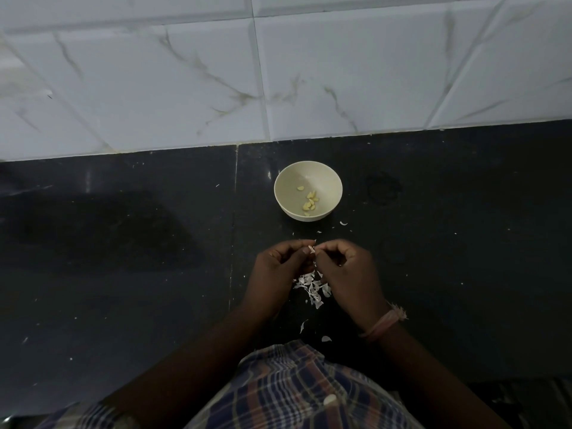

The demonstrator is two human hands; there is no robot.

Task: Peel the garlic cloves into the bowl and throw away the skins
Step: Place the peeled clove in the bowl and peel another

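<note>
On the dark counter (123,274), working left to right, my left hand (280,267) curled its fingers around a garlic clove (313,249) that my right hand (346,270) pinched at the skin, both meeting at the centre with the bowl (280,193) of peeled cloves (310,200) just beyond at twelve o'clock. I judged I was mid-peel: next the skin had to strip free and the bare clove be dropped ahead into the bowl, while the loose skins (312,287) piled at six o'clock under my hands awaited binning. The clove itself stayed almost wholly hidden between my fingertips, and no bin showed anywhere.
</note>
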